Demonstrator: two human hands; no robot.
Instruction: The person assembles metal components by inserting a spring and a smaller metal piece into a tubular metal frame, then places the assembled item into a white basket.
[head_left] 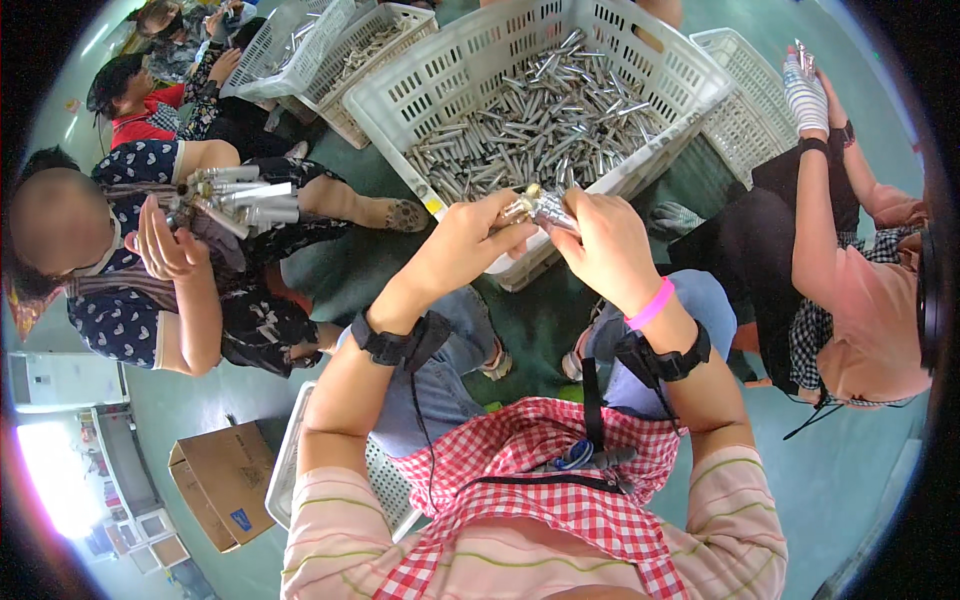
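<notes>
My left hand and my right hand meet in front of me at the near rim of a white plastic crate. The right fingers are closed round shiny metal tubes. With bent fingers, the left hand pinches the brass-coloured end pieces beside them; how these parts join is too small to tell. In the crate lies a heap of loose silvery metal tubes.
At left, a co-worker holds a bundle of metal tubes. Another person sits at right with a striped glove raised. More white crates stand behind, and a cardboard box sits on the floor at lower left.
</notes>
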